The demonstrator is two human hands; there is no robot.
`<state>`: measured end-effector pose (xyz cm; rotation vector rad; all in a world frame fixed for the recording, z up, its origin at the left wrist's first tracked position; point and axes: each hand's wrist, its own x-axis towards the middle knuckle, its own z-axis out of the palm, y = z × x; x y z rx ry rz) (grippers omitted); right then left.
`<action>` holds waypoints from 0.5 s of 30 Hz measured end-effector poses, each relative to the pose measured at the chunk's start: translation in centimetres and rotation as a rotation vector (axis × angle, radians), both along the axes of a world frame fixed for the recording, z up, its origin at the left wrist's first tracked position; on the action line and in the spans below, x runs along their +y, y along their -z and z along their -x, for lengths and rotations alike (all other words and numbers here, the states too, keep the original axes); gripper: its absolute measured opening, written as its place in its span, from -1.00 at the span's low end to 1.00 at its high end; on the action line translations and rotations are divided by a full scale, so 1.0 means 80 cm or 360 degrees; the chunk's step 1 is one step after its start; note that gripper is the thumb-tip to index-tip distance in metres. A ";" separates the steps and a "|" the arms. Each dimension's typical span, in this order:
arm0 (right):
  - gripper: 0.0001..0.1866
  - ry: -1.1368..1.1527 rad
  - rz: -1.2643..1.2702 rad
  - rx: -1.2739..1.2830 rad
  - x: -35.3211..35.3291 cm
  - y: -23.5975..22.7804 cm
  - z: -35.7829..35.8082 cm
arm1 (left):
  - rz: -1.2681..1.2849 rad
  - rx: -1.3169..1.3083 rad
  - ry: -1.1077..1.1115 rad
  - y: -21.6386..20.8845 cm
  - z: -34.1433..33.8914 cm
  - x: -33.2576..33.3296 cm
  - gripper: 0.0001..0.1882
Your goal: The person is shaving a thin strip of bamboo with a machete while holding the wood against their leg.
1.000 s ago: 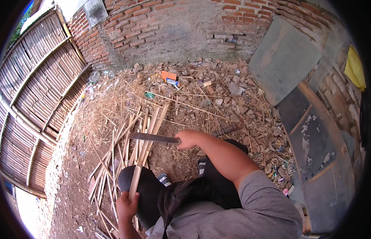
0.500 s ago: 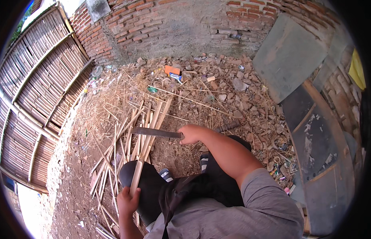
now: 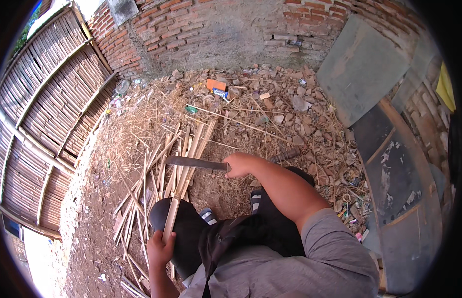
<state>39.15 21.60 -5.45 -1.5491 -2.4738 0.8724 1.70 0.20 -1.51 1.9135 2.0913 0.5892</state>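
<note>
My right hand point(image 3: 239, 165) is closed around the handle end of a machete point(image 3: 196, 162). Its dark blade points left and lies across a split bamboo strip point(image 3: 172, 212); whether it touches the strip I cannot tell. My left hand point(image 3: 160, 248) grips the near end of that pale strip beside my left knee. From there the strip runs away from me, over the knee and toward the blade. Under and around it, more split bamboo strips point(image 3: 136, 211) lie in a loose pile on the ground.
A brown rod-like piece point(image 3: 285, 155) lies beyond my right forearm. Rubble point(image 3: 310, 129) and litter cover the ground toward the brick wall point(image 3: 211, 35). Worn panels point(image 3: 397, 174) lean at the right, and a bamboo fence point(image 3: 47, 114) stands at the left.
The whole view has shifted very slightly. Both hands keep their grips, and the machete stays across the bamboo strip in nearly the same place.
</note>
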 end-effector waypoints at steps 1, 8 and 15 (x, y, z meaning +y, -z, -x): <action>-0.44 0.0000 -0.0005 -0.0006 0.000 0.001 0.000 | 0.0001 0.0001 0.0000 0.000 -0.001 0.000 -0.50; -0.49 0.0005 -0.0037 0.0020 0.002 0.011 0.001 | 0.0004 0.0039 -0.0016 -0.001 -0.001 0.000 -0.49; -0.48 -0.0015 -0.0025 -0.0003 0.000 0.006 0.001 | 0.0045 0.0031 -0.0022 -0.006 -0.005 0.000 -0.50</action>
